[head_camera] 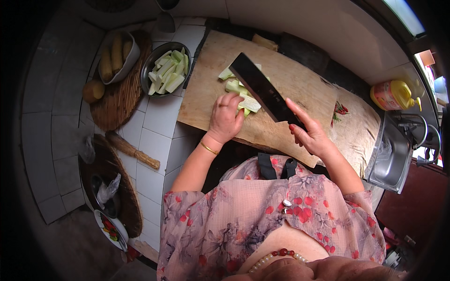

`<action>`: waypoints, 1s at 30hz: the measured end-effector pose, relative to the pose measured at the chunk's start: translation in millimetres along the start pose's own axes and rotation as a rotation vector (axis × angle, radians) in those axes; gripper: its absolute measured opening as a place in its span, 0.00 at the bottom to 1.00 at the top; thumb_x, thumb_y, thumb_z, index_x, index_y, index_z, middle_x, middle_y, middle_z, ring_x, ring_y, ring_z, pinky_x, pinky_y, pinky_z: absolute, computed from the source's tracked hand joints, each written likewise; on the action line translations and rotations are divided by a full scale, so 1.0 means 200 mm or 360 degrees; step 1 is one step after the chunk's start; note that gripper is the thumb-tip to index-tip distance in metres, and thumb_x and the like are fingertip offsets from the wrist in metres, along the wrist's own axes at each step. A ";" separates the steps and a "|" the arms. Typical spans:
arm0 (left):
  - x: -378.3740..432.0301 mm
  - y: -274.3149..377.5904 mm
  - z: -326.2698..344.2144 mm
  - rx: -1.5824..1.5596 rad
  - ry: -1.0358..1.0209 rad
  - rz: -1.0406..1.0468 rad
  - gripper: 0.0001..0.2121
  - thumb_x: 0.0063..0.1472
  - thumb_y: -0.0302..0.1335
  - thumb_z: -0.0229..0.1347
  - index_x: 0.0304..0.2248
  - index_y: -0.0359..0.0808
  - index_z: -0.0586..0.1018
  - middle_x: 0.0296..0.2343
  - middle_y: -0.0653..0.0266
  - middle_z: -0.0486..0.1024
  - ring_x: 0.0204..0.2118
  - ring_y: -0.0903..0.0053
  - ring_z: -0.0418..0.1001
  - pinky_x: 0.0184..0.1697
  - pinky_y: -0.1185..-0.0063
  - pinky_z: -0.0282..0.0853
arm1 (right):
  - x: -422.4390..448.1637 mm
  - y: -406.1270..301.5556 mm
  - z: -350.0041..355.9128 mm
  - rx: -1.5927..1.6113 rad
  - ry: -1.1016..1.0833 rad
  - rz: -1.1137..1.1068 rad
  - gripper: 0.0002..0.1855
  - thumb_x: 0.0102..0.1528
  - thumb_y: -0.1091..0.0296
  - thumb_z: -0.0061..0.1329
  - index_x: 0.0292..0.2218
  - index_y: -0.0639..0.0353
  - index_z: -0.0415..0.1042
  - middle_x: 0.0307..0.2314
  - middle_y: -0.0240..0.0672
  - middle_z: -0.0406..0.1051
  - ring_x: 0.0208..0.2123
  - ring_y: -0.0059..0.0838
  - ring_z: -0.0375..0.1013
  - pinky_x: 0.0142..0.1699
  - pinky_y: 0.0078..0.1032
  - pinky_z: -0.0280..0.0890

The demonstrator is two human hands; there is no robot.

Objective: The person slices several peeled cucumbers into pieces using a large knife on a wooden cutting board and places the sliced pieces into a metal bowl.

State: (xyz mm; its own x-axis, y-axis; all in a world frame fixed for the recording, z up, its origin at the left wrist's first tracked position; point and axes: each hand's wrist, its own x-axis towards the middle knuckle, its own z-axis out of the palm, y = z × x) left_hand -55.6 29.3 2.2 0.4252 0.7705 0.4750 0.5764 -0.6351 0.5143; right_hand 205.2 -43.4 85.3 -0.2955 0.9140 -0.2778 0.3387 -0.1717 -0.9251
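My right hand (307, 135) grips the handle of a dark-bladed cleaver (262, 89), its broad blade slanting up and left above a wooden cutting board (299, 82). Pale green gourd-like pieces (233, 86) lie on the board, partly hidden by the blade. The fingers of my left hand (226, 117) hold one thick piece (250, 103), white on top and green below, just left of the cleaver. Whether the blade touches any piece, I cannot tell.
A metal bowl (145, 73) of cut strips stands left of the board. Beyond it, corn cobs (117, 52) fill a white bowl on a round wooden lid (121, 107). Red chilies (341, 109), a yellow pump bottle (392, 95) and a steel sink (388, 165) are to the right.
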 end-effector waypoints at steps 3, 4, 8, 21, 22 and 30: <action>0.11 0.01 0.01 0.0015 -0.0197 0.0025 0.19 0.48 0.19 0.54 0.43 0.35 0.73 0.41 0.56 0.70 0.45 0.59 0.67 0.51 0.67 0.61 | -0.02 -0.01 -0.03 0.0085 0.0073 0.0036 0.34 0.59 0.76 0.43 0.63 0.40 0.52 0.54 0.36 0.66 0.21 0.17 0.66 0.28 0.18 0.66; 0.13 0.01 0.03 0.0076 -0.0311 0.0083 0.19 0.47 0.18 0.53 0.42 0.35 0.74 0.40 0.57 0.71 0.45 0.60 0.67 0.51 0.67 0.61 | -0.02 -0.01 -0.04 0.0103 0.0086 0.0050 0.34 0.59 0.76 0.43 0.63 0.40 0.52 0.54 0.36 0.65 0.21 0.16 0.65 0.27 0.18 0.66; 0.20 0.00 0.06 0.0166 -0.0571 0.0152 0.15 0.45 0.17 0.51 0.36 0.34 0.76 0.35 0.58 0.73 0.42 0.61 0.68 0.49 0.67 0.63 | -0.04 0.01 -0.05 0.0138 0.0178 0.0011 0.33 0.60 0.75 0.43 0.63 0.40 0.52 0.56 0.35 0.62 0.20 0.16 0.64 0.27 0.18 0.66; -0.21 -0.15 -0.13 0.0359 0.0082 -0.0243 0.13 0.47 0.18 0.53 0.35 0.36 0.71 0.35 0.56 0.68 0.39 0.58 0.65 0.45 0.67 0.64 | 0.00 -0.03 0.00 0.0032 -0.0016 0.0076 0.33 0.59 0.74 0.44 0.63 0.37 0.53 0.48 0.38 0.71 0.18 0.16 0.64 0.27 0.19 0.66; -0.27 -0.16 -0.12 0.0356 0.0027 -0.0161 0.13 0.47 0.18 0.54 0.35 0.36 0.71 0.35 0.56 0.67 0.40 0.58 0.65 0.46 0.67 0.64 | 0.02 -0.08 0.02 -0.0026 -0.0110 0.0117 0.33 0.59 0.73 0.45 0.63 0.38 0.53 0.49 0.38 0.70 0.21 0.21 0.68 0.30 0.22 0.68; -0.41 -0.13 -0.08 0.0297 0.0075 -0.0071 0.15 0.50 0.20 0.56 0.40 0.37 0.73 0.39 0.59 0.67 0.44 0.63 0.65 0.50 0.70 0.64 | 0.18 -0.09 0.19 -0.0405 -0.0312 -0.0306 0.31 0.59 0.71 0.45 0.61 0.43 0.54 0.46 0.50 0.69 0.42 0.53 0.72 0.46 0.38 0.66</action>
State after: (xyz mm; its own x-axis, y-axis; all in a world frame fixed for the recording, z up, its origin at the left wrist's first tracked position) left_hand -115.7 -17.4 -39.2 0.3656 0.7916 0.4895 0.7154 -0.5755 0.3962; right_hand 154.9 -22.4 81.9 -0.5322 0.8289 -0.1723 0.4642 0.1156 -0.8782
